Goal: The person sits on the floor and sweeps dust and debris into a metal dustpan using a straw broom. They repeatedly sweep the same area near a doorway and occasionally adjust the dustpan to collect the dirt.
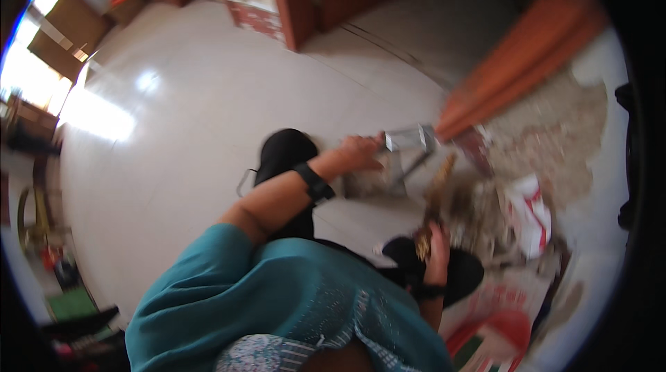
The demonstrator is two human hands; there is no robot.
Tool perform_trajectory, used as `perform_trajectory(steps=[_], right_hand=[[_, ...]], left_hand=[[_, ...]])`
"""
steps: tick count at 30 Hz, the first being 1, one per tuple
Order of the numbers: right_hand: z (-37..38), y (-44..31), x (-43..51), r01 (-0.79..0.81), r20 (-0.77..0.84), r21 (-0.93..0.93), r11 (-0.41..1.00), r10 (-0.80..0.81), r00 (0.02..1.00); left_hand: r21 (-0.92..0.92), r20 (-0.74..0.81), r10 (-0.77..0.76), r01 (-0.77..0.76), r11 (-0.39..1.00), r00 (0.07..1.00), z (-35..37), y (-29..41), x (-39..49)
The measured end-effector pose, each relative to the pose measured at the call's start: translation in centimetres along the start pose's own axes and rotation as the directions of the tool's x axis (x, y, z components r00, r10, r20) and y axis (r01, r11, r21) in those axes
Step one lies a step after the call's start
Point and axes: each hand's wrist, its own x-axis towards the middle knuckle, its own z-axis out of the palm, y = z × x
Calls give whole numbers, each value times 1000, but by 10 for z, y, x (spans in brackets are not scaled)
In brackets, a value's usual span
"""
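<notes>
My left hand (364, 153) reaches out over the tiled floor, a black band on its wrist. Its fingers close on the near end of a shiny grey, metal-looking object (411, 138), too blurred to name surely. My right hand (439, 244), by my black-clad right knee (465, 275), grips a yellow-brown bundle (423, 244) that looks like the straw of a small hand brush. A tapering yellow-brown length (442, 171) extends beyond it, towards the grey object; blur hides whether the two are one piece. Brownish litter (476, 210) lies just right of my right hand.
A red-brown wooden door post (520, 65) slants in at the upper right, beside a peeling wall (551, 138). A crumpled white and red bag (530, 216) lies at the wall's foot. Nearer me is a printed sack (494, 299). Another wooden door frame (296, 7) stands ahead.
</notes>
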Motion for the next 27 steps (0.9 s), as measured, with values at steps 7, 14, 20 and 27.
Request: perform_trajectory(steps=[7, 14, 20, 27], right_hand=[[8, -7, -7, 23, 6, 80, 997, -23, 1000], [13, -13, -12, 15, -6, 78, 997, -14, 1000], [13, -14, -13, 3, 2, 92, 996, -3, 1000], [14, -18, -15, -10, -12, 111, 994, 11, 1000]], left_hand=[[58, 44, -40, 38, 998, 998, -22, 9, -8], [38, 77, -70, 67, 997, 995, -31, 17, -11], [21, 63, -77, 75, 997, 995, -32, 19, -12], [19, 8, -29, 28, 999, 1000, -31, 18, -14]])
